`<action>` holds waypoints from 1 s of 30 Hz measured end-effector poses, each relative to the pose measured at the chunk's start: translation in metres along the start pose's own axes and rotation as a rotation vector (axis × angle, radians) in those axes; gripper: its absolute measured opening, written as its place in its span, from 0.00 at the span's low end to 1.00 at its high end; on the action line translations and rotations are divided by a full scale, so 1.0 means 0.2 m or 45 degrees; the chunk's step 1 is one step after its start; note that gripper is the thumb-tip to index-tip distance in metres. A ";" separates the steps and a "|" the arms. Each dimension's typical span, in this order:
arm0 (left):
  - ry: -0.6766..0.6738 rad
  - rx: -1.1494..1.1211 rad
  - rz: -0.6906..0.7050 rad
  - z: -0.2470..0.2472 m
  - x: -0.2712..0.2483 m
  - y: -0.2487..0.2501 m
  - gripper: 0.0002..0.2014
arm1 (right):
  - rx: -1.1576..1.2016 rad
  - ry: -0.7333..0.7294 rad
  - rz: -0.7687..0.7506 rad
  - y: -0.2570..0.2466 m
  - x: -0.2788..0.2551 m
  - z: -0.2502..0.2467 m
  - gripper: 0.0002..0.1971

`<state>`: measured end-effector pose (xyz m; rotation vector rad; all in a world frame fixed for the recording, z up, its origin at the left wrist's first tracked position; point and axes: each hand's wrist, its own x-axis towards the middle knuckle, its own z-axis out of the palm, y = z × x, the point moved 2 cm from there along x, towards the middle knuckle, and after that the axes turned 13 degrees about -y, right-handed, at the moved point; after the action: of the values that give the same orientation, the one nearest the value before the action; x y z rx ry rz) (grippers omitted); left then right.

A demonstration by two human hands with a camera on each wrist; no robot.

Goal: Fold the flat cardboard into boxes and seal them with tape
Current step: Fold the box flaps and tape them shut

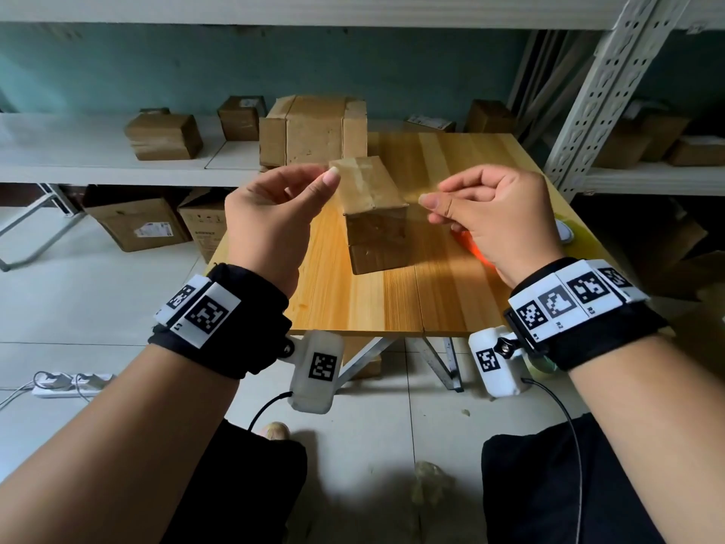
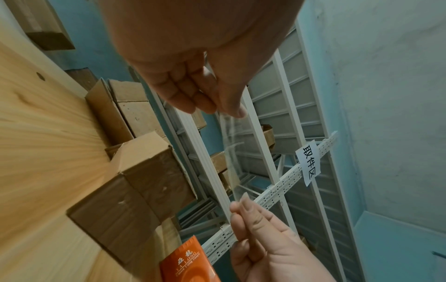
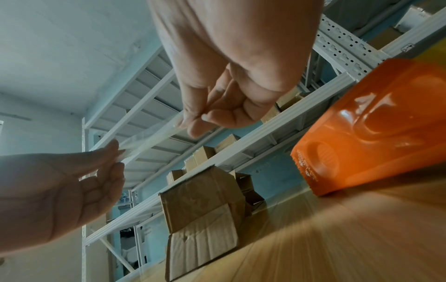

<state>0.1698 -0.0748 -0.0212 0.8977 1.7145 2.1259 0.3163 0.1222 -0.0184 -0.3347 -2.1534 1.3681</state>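
Observation:
A folded brown cardboard box (image 1: 374, 214) stands on the wooden table (image 1: 392, 308), its top seam taped. Above it a strip of clear tape (image 2: 231, 152) is stretched between both hands. My left hand (image 1: 314, 186) pinches one end with thumb and fingers, seen close in the left wrist view (image 2: 231, 112). My right hand (image 1: 435, 206) pinches the other end (image 3: 193, 124). The strip of clear tape (image 3: 149, 137) hangs in the air, apart from the box (image 3: 202, 211). An orange tape dispenser (image 3: 374, 129) lies on the table under my right hand.
A larger cardboard box (image 1: 314, 129) stands at the table's far edge. White metal shelving (image 1: 612, 92) with more small boxes (image 1: 164, 136) surrounds the table. Boxes (image 1: 137, 223) sit on the floor at left, and a power strip (image 1: 70, 384) lies near my left arm.

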 end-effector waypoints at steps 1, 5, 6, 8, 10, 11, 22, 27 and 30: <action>-0.004 -0.018 -0.010 0.00 0.00 0.00 0.17 | -0.008 0.019 -0.006 0.00 0.00 0.00 0.11; -0.001 -0.029 -0.028 0.00 0.00 0.00 0.18 | -0.062 0.089 -0.002 0.02 0.01 0.00 0.11; 0.002 -0.015 -0.024 0.00 0.00 0.00 0.16 | -0.087 0.113 -0.001 0.02 0.01 0.00 0.11; -0.003 -0.011 -0.028 0.00 0.00 -0.01 0.12 | -0.105 0.155 -0.012 0.02 0.01 -0.01 0.10; -0.007 -0.001 -0.046 0.00 0.01 -0.02 0.10 | -0.095 0.174 -0.045 0.01 0.00 -0.01 0.10; -0.002 0.006 -0.050 0.01 0.01 -0.02 0.08 | -0.081 0.177 -0.067 0.01 0.00 -0.01 0.09; 0.045 -0.008 -0.099 0.02 0.01 -0.04 0.05 | 0.041 0.185 -0.140 -0.01 0.00 0.02 0.12; 0.044 -0.072 -0.088 0.02 0.01 -0.04 0.06 | 0.058 0.189 -0.065 0.00 0.02 0.04 0.32; 0.045 -0.089 -0.110 0.03 0.00 -0.05 0.09 | 0.071 0.230 -0.058 0.00 0.02 0.04 0.29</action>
<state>0.1709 -0.0670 -0.0306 0.7578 1.6528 2.1430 0.3090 0.1188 -0.0195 -0.3711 -1.9604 1.3175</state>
